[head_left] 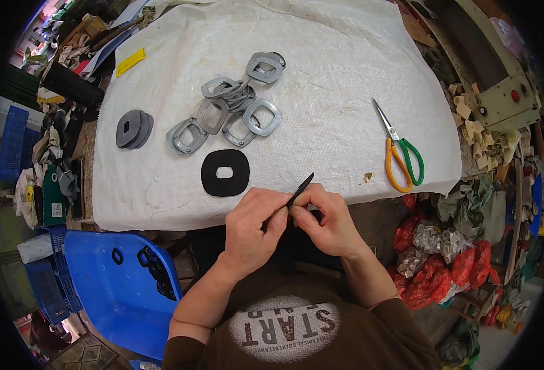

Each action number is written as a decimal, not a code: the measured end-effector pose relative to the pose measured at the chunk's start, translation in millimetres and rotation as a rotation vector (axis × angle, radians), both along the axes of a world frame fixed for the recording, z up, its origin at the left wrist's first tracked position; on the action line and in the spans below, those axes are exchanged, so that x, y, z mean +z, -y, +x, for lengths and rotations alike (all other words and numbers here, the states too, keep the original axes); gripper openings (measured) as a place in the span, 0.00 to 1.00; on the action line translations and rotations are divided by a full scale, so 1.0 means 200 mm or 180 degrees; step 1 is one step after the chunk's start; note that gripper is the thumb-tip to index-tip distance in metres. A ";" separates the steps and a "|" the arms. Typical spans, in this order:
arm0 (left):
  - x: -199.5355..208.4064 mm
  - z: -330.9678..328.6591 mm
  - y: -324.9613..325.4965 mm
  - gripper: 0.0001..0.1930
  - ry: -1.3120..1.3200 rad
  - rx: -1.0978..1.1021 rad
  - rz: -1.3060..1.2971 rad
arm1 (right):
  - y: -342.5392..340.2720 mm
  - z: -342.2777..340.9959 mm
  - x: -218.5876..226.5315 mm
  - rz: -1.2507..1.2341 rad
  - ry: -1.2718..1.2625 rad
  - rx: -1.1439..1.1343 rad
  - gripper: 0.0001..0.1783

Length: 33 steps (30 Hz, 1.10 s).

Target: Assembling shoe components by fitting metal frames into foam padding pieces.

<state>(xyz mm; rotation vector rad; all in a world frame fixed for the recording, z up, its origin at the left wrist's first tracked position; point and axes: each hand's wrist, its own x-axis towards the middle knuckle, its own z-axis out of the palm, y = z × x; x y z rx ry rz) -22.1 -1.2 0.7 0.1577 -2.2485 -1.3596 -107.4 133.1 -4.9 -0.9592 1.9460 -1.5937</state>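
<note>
Your brown shirt [377,330], six o'clock; above, your hands [247,228] pinch a thin black piece [304,184] near centre. Black rings [155,266] in the blue tub [115,302], eight o'clock, appear finished; grey frames [240,98], eleven o'clock, apparently remain.

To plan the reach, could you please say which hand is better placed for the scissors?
Probably the right hand: the scissors lie on its side, handles nearest it, though it pinches a black piece.
</note>
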 end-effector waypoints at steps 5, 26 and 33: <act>0.00 -0.02 0.03 0.08 0.0083 -0.0069 -0.0247 | 0.01 -0.03 0.01 -0.0077 -0.0902 0.0072 0.04; -0.15 -0.10 0.04 0.08 0.0683 0.1064 -0.0313 | -0.26 -0.30 0.00 -0.0086 -0.1216 -0.1437 0.04; -0.18 -0.09 0.07 0.17 0.0506 0.0094 -0.2108 | -0.03 -0.17 0.02 0.1265 -0.2515 -0.0845 0.12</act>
